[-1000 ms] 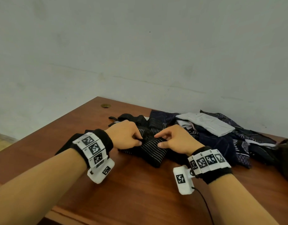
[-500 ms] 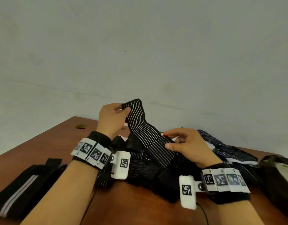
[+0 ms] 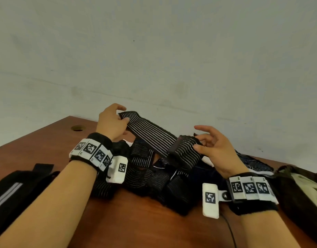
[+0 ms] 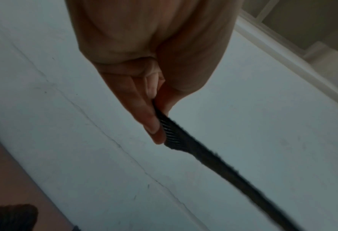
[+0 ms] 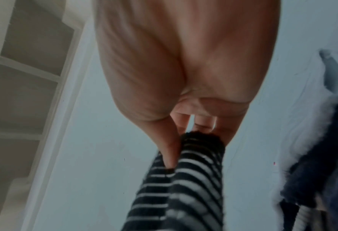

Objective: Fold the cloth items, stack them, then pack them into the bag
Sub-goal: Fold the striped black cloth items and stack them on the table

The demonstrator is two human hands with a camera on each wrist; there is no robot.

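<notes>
Table [image 3: 46,140]: brown wood, round cable hole near far left corner, set against a pale wall.

Pile of dark cloth items [image 3: 154,178]: heaped unfolded at table centre, stripes and navy prints mixed; most of the job left here, by the look of it.

Bag [image 3: 297,190]: dark, at right table edge, mouth slack, pale lining or contents showing (cannot tell which). Nothing seen going in; packing judged not started.

Folded black item [image 3: 13,185]: flat at left table edge with a grey stripe, well apart from pile. Probably first of the stack, so folding barely begun.

Striped cloth [image 3: 154,135]: black with thin white lines, lifted clear above pile, stretched taut between both hands, near end doubled over.

Left hand [image 3: 111,122]: grip closed on far end of the strip, thumb against fingers [image 4: 152,125], confirmed in wrist view.

Right hand [image 3: 214,151]: grip pinching the doubled end between thumb and fingertips [image 5: 168,153]; remaining fingers fanned loose.

Judged step: straightening this piece for folding. Left to do: fold, stack, work through pile, pack.
</notes>
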